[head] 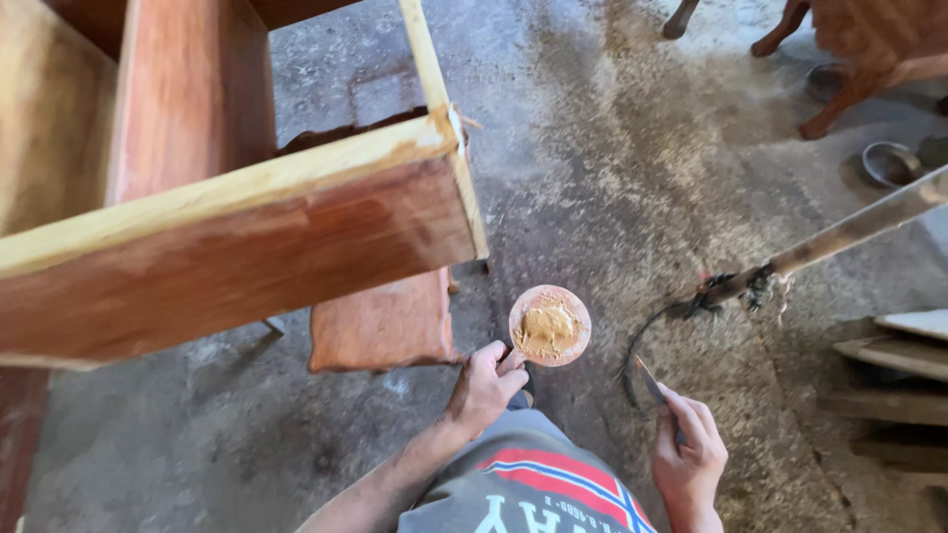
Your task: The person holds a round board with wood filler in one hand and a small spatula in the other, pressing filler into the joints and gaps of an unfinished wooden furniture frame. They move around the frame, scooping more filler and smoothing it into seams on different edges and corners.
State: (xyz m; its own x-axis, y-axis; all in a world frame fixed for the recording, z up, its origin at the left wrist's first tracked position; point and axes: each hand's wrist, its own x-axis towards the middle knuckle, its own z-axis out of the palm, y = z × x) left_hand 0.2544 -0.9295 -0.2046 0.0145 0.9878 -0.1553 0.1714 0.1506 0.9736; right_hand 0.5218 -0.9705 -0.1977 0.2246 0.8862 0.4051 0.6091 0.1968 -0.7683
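Left hand (486, 385) pinches putty lid (549, 326) edge (right hand (688, 456) grips blade (652, 383)).

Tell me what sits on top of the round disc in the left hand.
A heap of tan paste or filler covers the middle of the round disc, held at its edge by the left hand. The disc's surface beneath the paste is hidden.

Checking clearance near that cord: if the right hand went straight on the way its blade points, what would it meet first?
Likely the black cord looping on the floor; the right hand points its thin blade up-left toward it, though depth is unclear.
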